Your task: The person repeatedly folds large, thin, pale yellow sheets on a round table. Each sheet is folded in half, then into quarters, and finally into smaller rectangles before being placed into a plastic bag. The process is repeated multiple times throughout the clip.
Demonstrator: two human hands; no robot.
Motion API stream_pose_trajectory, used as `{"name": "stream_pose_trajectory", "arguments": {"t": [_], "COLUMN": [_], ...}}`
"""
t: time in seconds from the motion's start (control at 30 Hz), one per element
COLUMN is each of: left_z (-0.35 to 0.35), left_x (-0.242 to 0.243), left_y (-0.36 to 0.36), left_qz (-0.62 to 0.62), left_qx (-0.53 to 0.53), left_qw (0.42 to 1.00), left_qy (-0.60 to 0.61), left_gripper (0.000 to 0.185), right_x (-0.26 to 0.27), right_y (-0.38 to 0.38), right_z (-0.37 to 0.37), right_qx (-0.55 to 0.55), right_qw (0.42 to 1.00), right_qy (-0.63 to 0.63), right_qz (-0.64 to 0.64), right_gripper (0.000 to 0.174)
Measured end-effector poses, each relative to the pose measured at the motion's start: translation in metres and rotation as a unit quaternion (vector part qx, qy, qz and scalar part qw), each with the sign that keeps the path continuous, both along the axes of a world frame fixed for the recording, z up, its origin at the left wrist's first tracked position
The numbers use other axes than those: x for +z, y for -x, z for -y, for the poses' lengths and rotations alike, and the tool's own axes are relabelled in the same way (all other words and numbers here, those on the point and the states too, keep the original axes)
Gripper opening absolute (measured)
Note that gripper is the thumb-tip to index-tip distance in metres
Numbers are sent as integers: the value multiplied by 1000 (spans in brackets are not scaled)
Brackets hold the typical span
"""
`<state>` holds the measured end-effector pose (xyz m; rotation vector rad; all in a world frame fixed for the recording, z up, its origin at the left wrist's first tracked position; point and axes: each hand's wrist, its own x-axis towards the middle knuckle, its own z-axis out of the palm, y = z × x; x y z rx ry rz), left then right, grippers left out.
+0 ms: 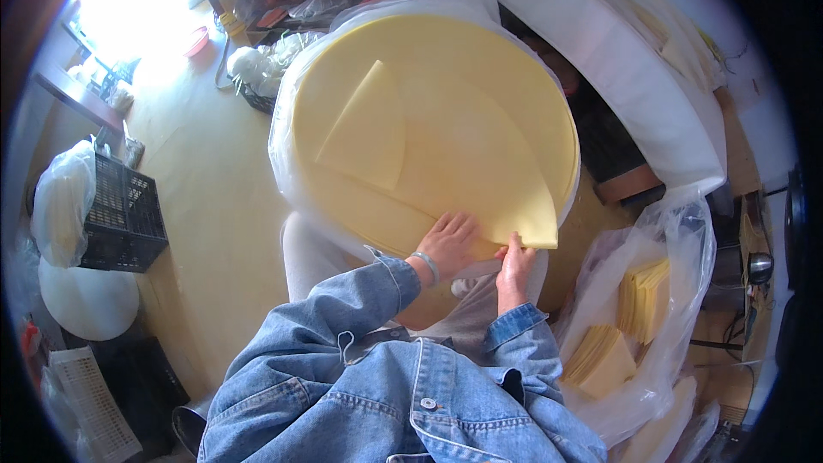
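Observation:
Before me is a large round stack of thin yellow sheets (347, 45), with clear plastic film (281, 141) around its rim. The material of the sheets cannot be told. My left hand (448, 244) lies flat on the near part of the stack, its fingers spread. At the near right edge my right hand (514, 263) pinches the corner of a folded yellow sheet (495, 173), thumb on top; the corner sticks out past the rim. A smaller folded yellow wedge (370, 128) rests on the upper left of the stack, touched by neither hand.
Folded yellow sheets (598, 360) lie in an open clear plastic bag (669, 334) at the lower right. Black plastic crates (128, 212) stand at the left. A dark basket (257, 101) with white bundles is beyond the stack's left side. A long white covered surface (617, 64) curves along the right.

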<state>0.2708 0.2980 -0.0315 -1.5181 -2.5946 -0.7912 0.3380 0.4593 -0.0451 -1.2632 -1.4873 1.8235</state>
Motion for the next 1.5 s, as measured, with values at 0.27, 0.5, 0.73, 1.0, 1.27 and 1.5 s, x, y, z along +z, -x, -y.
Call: {"name": "stream_pose_trajectory", "arguments": {"t": [0.27,0.5,0.73,1.0,1.27,1.5], "left_z": [-2,2,5,24,118,125], "left_x": [-24,-40,-57,-20,21,0], "left_y": [-4,-9,-17,-10,92,117], "left_qz": [6,70,54,28,-108,-110], "left_qx": [-19,-30,-5,-50,85,-45], "left_qw": [998,997,999,998,989,992], "left_qy": [-55,35,-4,8,-61,45], "left_gripper": [55,48,45,31,26,27], "right_x": [24,8,8,4,7,10], "right_y": [65,87,94,97,95,95], "right_z": [45,57,62,64,67,68], "right_qx": [381,479,509,555,574,576], "right_qw": [674,605,606,593,579,585], "right_qy": [-630,-635,-611,-584,-578,-568], "right_qz": [51,41,0,7,27,55], "right_gripper": [31,29,34,46,45,47]}}
